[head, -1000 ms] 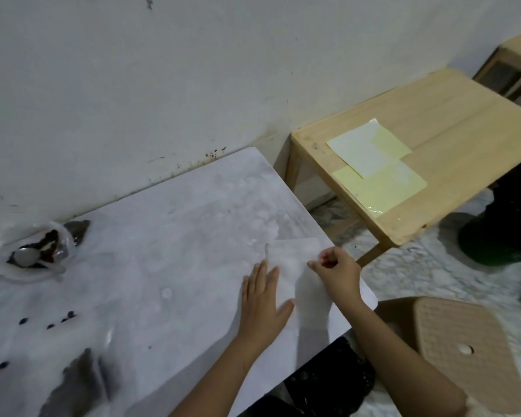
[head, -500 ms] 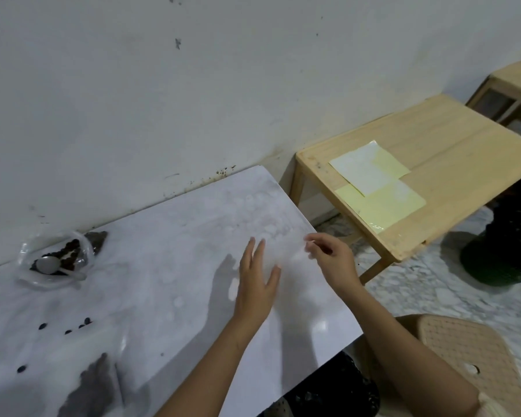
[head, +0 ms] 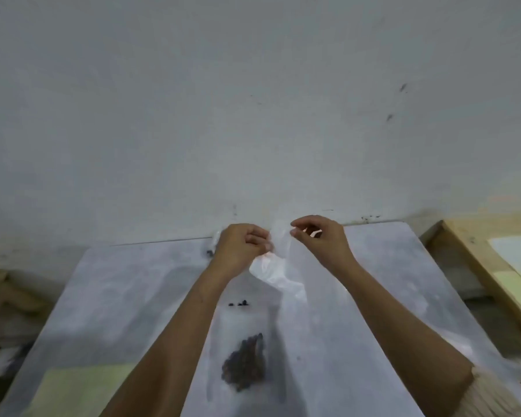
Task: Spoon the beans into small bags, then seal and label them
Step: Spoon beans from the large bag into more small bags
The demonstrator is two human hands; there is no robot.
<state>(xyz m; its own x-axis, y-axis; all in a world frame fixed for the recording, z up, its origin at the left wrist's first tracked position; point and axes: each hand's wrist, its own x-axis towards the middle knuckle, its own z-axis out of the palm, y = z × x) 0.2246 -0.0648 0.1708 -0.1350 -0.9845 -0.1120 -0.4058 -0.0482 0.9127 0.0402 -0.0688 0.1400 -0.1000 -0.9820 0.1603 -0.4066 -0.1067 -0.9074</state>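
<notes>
Handling: the thin clear plastic bag [head: 275, 267] looks nearly weightless, limp and slick; it will likely crumple, cling to itself and slip out of a loose pinch. Not fragile, though the film could stretch if tugged.
Where to take hold: at the top edge, one layer of the mouth in each hand, so that the two sides can be peeled apart.
Look: a pale, see-through film, creased and bunched below the fingers, hard to tell from the light bench behind it; blur hides its mouth.
Hands: the left hand [head: 241, 248] and the right hand [head: 321, 237] are both lifted above the bench and pinched on the bag's top, close together but not touching.
Place: the bag hangs between the hands, over the far part of the white marbled bench [head: 133, 296], near the wall.
Beans: a dark heap of beans [head: 245, 364] lies nearer the person, seemingly under clear film; a few loose dark beans [head: 238, 303] lie beyond it.
Paper: a pale yellow sheet [head: 82, 386] lies at the bench's near left.
</notes>
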